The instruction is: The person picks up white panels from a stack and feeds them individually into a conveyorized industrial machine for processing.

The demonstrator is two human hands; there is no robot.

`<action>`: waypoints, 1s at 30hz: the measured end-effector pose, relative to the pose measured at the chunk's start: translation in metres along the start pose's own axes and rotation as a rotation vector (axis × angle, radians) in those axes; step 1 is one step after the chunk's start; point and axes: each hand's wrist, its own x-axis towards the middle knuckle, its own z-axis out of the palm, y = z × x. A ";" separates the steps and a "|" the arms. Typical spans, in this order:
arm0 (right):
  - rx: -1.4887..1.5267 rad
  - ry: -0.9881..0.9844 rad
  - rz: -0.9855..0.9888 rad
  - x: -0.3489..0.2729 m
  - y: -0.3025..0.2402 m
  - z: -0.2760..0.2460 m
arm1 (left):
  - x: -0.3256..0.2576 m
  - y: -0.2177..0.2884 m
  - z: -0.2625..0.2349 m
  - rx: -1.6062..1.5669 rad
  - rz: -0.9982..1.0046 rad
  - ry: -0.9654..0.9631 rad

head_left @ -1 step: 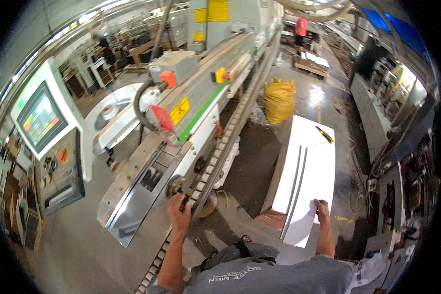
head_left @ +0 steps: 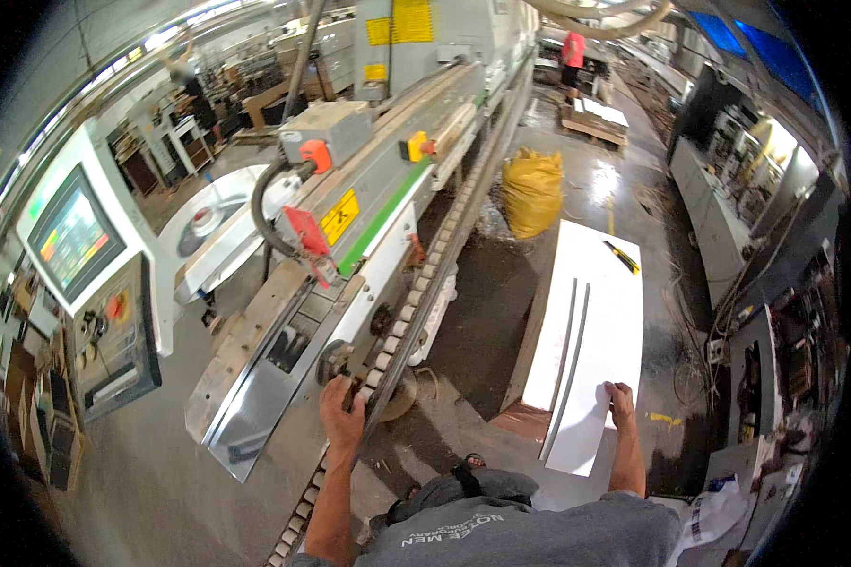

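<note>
My left hand [head_left: 342, 413] is closed at the near end of a long machine [head_left: 388, 208], beside its roller track [head_left: 382, 359]. Its fingers curl round a small dark part next to a round metal knob [head_left: 334, 358]; what exactly they grip is hidden. On the right, my right hand [head_left: 621, 404] pinches the right edge of a long white panel [head_left: 591, 416], which lies on a stack of white panels [head_left: 546, 331]. Two thin dark lines [head_left: 574, 364] run lengthwise along the panels. A yellow and black utility knife [head_left: 622, 257] lies near the stack's far end.
A control screen [head_left: 78, 231] with a button panel [head_left: 113, 331] stands at left. Beyond the stack sits a yellow sack [head_left: 532, 194]. A person in a red top [head_left: 573, 52] stands far back. Cabinets and clutter line the right side.
The view has shifted very slightly, so the surroundings sit a little further left. Both hands keep their places on the machine and the panel.
</note>
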 end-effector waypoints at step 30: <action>0.515 -0.516 -0.418 -0.255 -0.074 0.388 | -0.024 0.089 -0.093 0.174 0.080 -0.480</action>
